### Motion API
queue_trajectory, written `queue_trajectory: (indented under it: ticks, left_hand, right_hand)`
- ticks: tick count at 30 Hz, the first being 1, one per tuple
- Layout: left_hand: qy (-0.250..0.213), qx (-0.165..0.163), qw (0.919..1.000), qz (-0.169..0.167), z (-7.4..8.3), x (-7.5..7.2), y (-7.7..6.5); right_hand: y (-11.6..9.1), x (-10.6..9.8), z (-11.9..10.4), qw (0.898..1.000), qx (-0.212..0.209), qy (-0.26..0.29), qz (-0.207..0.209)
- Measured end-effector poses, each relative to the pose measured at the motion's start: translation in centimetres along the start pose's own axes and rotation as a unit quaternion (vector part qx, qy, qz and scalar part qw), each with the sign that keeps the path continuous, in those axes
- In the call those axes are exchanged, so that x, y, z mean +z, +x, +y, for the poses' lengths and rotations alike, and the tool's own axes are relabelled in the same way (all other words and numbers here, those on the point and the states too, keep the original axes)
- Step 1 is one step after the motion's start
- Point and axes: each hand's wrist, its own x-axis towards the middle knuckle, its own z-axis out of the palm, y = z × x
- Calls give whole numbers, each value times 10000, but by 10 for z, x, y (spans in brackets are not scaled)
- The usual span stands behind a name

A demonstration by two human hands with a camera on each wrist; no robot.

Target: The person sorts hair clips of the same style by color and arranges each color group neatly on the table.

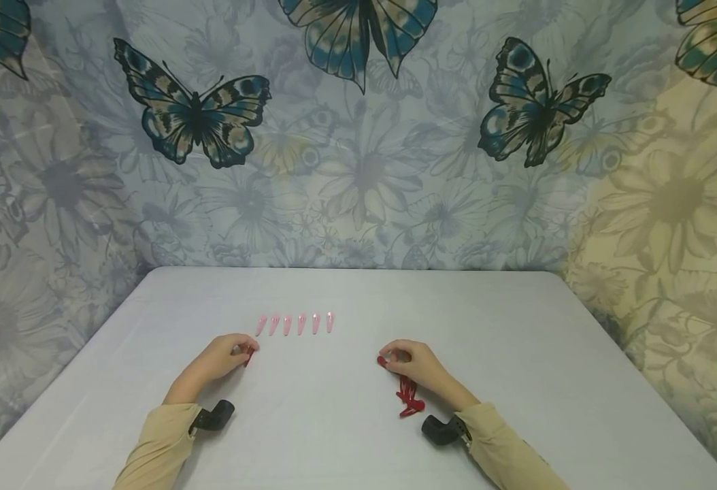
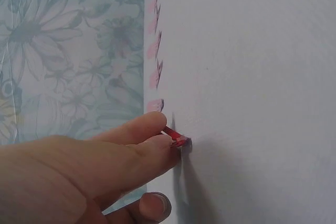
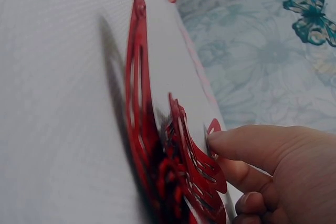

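My left hand [image 1: 226, 355] pinches a red snap hair clip [image 1: 249, 357] between thumb and fingers, just in front of the left end of a row of pink hair clips [image 1: 301, 324]. In the left wrist view, that red clip [image 2: 176, 136] shows at the fingertips, partly covered by them. A loose pile of red hair clips [image 1: 409, 398] lies on the right side of the table. Above it, my right hand [image 1: 416, 361] pinches another red clip [image 1: 381, 361]. The right wrist view has this clip [image 3: 214, 126] mostly hidden behind the thumb, with the piled clips [image 3: 197, 166] close beside.
The white table [image 1: 322, 422] ends at a wall covering [image 1: 364, 170] printed with flowers and butterflies. Black wrist cameras [image 1: 214, 416] are strapped at both sleeves, low over the tabletop.
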Motion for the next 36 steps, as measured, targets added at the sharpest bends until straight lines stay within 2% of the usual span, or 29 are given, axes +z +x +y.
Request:
queue_trajectory:
  ticks: [14,20,24,30,36]
  left_hand:
    - [88,-111,9999,-15,-1,-1,0]
    - [92,-418,9991,50,-3,0,0]
    - [136,-629,9977,218,-4,1,0]
    - [309,-670,9957,551,-8,3,1]
    - [493,-770,9934,694,-10,4,2]
  right_hand:
    - [0,0,2,10000,31,7,-61]
    - [0,0,2,10000,-3,-7,-78]
    - [0,0,2,10000,-22,33,-83]
    - [0,0,1,9999,-15,58,-90]
    - [0,0,2,10000,-4,45,-75]
